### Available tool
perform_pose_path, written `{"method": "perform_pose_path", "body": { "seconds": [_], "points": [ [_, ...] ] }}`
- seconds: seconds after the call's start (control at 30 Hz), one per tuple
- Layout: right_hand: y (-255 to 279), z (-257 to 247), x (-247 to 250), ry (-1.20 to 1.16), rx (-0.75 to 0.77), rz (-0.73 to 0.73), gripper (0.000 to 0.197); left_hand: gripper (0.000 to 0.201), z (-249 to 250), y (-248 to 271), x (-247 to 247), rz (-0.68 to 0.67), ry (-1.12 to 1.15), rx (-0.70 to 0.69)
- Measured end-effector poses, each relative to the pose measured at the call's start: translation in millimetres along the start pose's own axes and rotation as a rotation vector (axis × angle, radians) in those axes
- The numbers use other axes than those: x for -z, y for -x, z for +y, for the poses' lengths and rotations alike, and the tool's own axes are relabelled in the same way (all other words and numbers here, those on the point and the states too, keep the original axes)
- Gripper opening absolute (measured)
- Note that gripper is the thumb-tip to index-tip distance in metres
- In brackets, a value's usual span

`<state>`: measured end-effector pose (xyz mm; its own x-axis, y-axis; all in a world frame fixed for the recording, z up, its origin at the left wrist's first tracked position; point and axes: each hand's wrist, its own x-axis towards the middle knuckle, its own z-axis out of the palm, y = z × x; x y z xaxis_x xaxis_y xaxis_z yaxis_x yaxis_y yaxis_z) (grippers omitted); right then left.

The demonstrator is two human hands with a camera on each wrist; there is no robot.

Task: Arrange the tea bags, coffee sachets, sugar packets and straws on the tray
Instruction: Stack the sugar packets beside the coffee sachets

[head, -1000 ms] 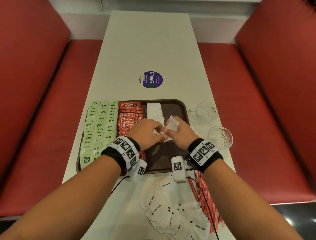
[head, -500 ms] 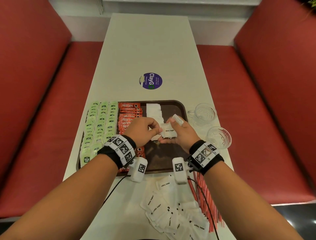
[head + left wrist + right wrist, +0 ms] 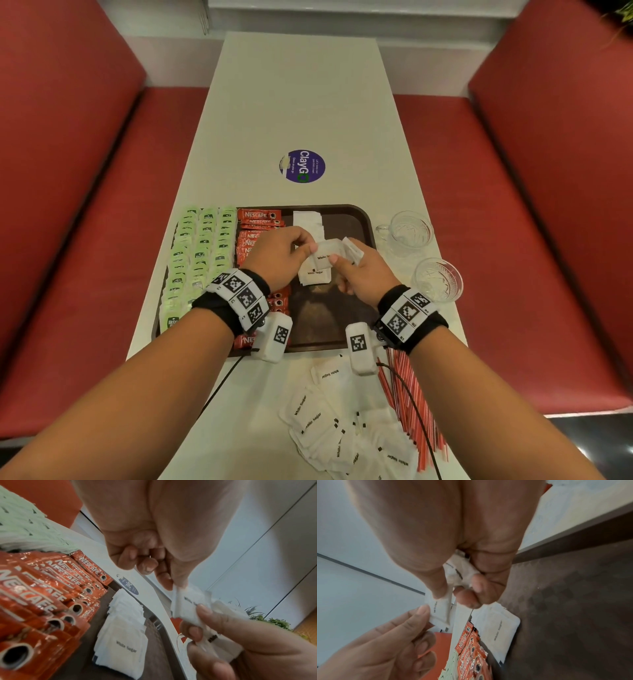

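A dark brown tray [image 3: 368, 222] holds rows of green tea bags [image 3: 198, 253], red Nescafe sachets [image 3: 258, 217] and a column of white sugar packets [image 3: 306, 219]. Above the tray my left hand [image 3: 301, 248] pinches the left edge of one white sugar packet [image 3: 325, 253] [image 3: 192, 599] [image 3: 438, 609]. My right hand [image 3: 342, 265] pinches the same packet with its thumb and grips a small stack of further sugar packets [image 3: 354, 250] [image 3: 460, 568] in its curled fingers. Under the hands another sugar packet [image 3: 315, 275] [image 3: 123, 646] [image 3: 498, 624] lies flat on the tray.
A loose pile of white sugar packets [image 3: 342, 435] lies on the white table [image 3: 301, 102] near its front edge, with red-striped straws [image 3: 411, 404] to the right. Two glass cups [image 3: 409, 231] [image 3: 436, 279] stand right of the tray. Red bench seats flank the table.
The hands have risen slightly off the tray. A packet that my right hand held in its stack is now drawn out between both hands; one more packet lies flat on the tray below.
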<state>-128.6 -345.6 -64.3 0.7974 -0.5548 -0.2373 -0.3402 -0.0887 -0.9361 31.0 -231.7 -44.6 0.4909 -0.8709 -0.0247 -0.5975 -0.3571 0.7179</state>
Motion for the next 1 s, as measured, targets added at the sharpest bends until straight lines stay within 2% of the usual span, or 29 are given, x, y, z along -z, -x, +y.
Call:
{"method": "perform_pose_path", "body": {
  "seconds": [0.17, 0.27, 0.33, 0.43, 0.53, 0.7, 0.9, 1.0],
  "points": [
    [-3, 3, 0, 0.037, -0.009, 0.009, 0.016, 0.017, -4, -1, -2, -0.095, -0.021, 0.005],
    [-8, 3, -1, 0.037, -0.061, 0.01, 0.018, 0.021, -10, -3, -4, -0.076, -0.062, 0.051],
    [-13, 3, -1, -0.042, -0.125, 0.039, 0.008, 0.019, -16, -5, -4, -0.09, -0.125, 0.102],
    [-16, -3, 1, -0.179, -0.18, 0.079, 0.008, 0.021, -21, -9, -8, -0.209, -0.246, 0.169],
    [-15, -13, 5, -0.242, -0.187, 0.057, 0.013, 0.023, -17, -11, -15, -0.302, -0.329, 0.204],
    [-11, -24, 8, -0.136, -0.152, -0.011, 0.023, 0.023, -15, -12, -21, -0.274, -0.371, 0.267],
    [-15, -21, 6, -0.088, -0.144, 0.0, 0.015, 0.024, -17, -13, -23, -0.217, -0.374, 0.288],
    [-18, -18, 9, -0.048, -0.134, 0.002, 0.012, 0.034, -15, -11, -23, -0.194, -0.454, 0.272]
  ]
}}
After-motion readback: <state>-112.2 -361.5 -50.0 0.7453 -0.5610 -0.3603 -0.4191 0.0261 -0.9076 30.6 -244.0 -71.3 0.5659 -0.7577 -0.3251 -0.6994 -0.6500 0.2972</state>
